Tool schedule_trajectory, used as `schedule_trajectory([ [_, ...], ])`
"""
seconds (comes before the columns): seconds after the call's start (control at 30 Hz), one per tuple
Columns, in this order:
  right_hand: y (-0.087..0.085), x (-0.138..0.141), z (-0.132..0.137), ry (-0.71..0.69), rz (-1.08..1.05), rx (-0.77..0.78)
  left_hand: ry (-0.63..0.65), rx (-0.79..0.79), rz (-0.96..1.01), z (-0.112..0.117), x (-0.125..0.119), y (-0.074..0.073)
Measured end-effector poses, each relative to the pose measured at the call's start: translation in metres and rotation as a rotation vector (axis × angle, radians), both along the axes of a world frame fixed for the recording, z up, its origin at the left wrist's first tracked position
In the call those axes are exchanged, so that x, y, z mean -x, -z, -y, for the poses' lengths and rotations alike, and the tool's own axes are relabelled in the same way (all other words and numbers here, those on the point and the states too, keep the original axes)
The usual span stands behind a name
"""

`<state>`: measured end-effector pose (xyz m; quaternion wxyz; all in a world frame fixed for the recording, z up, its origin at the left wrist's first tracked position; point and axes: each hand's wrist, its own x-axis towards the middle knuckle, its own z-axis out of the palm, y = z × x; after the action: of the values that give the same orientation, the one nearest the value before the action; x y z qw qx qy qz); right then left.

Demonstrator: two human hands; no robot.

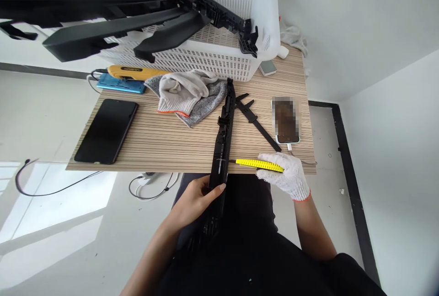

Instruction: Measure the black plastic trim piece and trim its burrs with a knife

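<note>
My bare left hand (195, 200) grips the near end of a long black plastic strip (224, 127) that lies lengthwise across the striped wooden table (154, 140) and hangs over its front edge. A white knitted glove covers my right hand (286, 175), which holds a yellow utility knife (259, 164). The knife's blade tip points left and touches the strip near the table's edge.
A white mesh basket (219, 54) with long black plastic parts (113, 26) stands at the back. Two phones (107, 130) (285, 120), spare gloves (187, 92), a yellow-handled tool (135, 72), a blue device (120, 86) and a thin black trimmed piece (257, 120) lie on the table.
</note>
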<state>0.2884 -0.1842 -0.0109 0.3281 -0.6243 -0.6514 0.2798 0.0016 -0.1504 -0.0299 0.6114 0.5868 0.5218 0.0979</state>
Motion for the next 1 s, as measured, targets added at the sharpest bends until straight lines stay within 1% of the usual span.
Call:
schedule_trajectory([
  [0.03, 0.000, 0.000, 0.000, 0.006, -0.002, -0.019, -0.007, -0.009, 0.005, 0.000, 0.000, 0.002],
  [0.13, 0.000, 0.000, -0.001, -0.059, 0.005, -0.031, -0.013, -0.004, 0.029, 0.001, 0.000, 0.005],
  [0.3, 0.000, -0.001, -0.001, -0.043, -0.005, -0.042, 0.004, 0.054, 0.034, -0.005, 0.004, 0.001],
  [0.37, 0.000, -0.001, -0.002, -0.060, -0.003, -0.041, 0.026, 0.056, 0.039, -0.009, 0.004, -0.001],
  [0.43, -0.001, -0.002, -0.002, -0.044, -0.004, -0.046, 0.043, 0.038, 0.046, -0.012, 0.003, -0.001],
  [0.6, -0.001, -0.001, -0.005, -0.060, -0.041, -0.047, 0.056, -0.034, 0.029, -0.009, -0.011, 0.002],
  [0.7, -0.002, -0.001, -0.004, -0.001, -0.053, -0.045, 0.047, -0.075, 0.007, -0.001, -0.024, 0.007],
  [0.8, -0.005, -0.005, 0.000, 0.039, -0.084, 0.023, 0.066, -0.108, -0.009, 0.003, -0.032, 0.012],
  [0.9, -0.008, -0.011, 0.009, 0.059, -0.113, 0.144, 0.157, -0.122, 0.000, -0.002, -0.030, 0.011],
  [0.93, -0.008, -0.013, 0.012, 0.090, -0.109, 0.151, 0.211, -0.115, 0.004, -0.006, -0.028, 0.009],
  [1.0, -0.008, -0.015, 0.017, 0.183, -0.082, 0.115, 0.340, -0.099, -0.006, -0.013, -0.020, 0.001],
])
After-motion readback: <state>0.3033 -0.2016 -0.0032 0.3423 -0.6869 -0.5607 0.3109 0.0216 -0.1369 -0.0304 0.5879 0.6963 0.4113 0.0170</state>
